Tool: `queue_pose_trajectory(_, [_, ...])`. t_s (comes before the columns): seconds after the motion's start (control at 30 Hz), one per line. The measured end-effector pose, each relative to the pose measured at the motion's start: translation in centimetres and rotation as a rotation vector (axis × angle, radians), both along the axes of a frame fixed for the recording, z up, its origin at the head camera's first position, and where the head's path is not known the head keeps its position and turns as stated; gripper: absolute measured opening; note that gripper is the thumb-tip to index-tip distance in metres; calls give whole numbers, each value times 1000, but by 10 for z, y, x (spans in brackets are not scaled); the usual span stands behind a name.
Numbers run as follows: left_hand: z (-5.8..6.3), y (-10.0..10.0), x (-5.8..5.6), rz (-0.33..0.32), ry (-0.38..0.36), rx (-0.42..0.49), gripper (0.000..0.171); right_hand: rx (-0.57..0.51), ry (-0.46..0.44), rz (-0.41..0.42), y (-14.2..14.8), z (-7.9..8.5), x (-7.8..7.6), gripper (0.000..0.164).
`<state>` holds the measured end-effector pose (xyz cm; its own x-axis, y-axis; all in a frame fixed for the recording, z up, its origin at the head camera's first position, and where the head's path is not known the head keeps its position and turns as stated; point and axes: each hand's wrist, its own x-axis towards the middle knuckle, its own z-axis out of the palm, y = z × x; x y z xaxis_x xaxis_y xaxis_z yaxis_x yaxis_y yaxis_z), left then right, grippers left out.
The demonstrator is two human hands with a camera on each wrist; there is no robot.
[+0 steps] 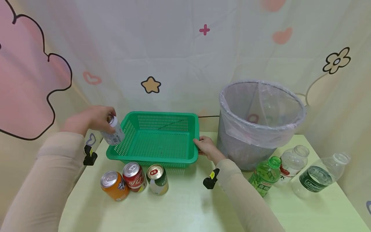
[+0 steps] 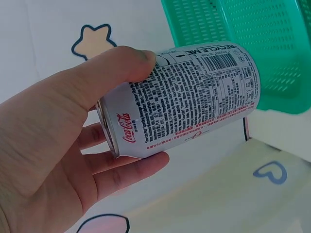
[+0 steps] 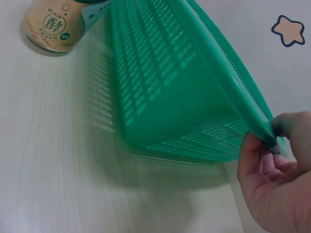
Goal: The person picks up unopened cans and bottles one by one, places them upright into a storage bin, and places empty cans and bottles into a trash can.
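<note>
My left hand (image 1: 99, 120) grips a white Coca-Cola can (image 2: 194, 94) near its top, thumb on one side and fingers on the other. The can is tilted at the left end of the green plastic basket (image 1: 162, 159), overlapping its rim in the head view. With my right hand (image 1: 208, 147) I pinch the basket's right rim, thumb above and fingers curled beneath, as the right wrist view shows. No items show inside the basket. In front of it stand an orange can (image 1: 115, 187), a red can (image 1: 134, 178) and a green-and-cream can (image 1: 157, 180).
A mesh bin (image 1: 234, 151) with a clear plastic liner stands right of the basket. Near the right table edge are a green bottle (image 1: 265, 177), a clear bottle with a red-and-white label (image 1: 292, 161) and a clear bottle with a dark label (image 1: 316, 178). A printed curtain (image 1: 179, 64) hangs behind.
</note>
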<state>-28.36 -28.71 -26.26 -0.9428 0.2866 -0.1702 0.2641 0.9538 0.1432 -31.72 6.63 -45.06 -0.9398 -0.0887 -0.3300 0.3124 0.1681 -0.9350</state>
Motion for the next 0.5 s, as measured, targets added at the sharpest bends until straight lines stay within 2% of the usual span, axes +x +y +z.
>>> queue_pose_trajectory(0.17, [-9, 8, -7, -24, -9, 30, 49, -22, 3, 3, 1, 0, -1, 29])
queue_pose_trajectory(0.5, [-35, 18, -14, -21, -64, 48, 52, -17, 18, 1, 1, -1, 1, 28])
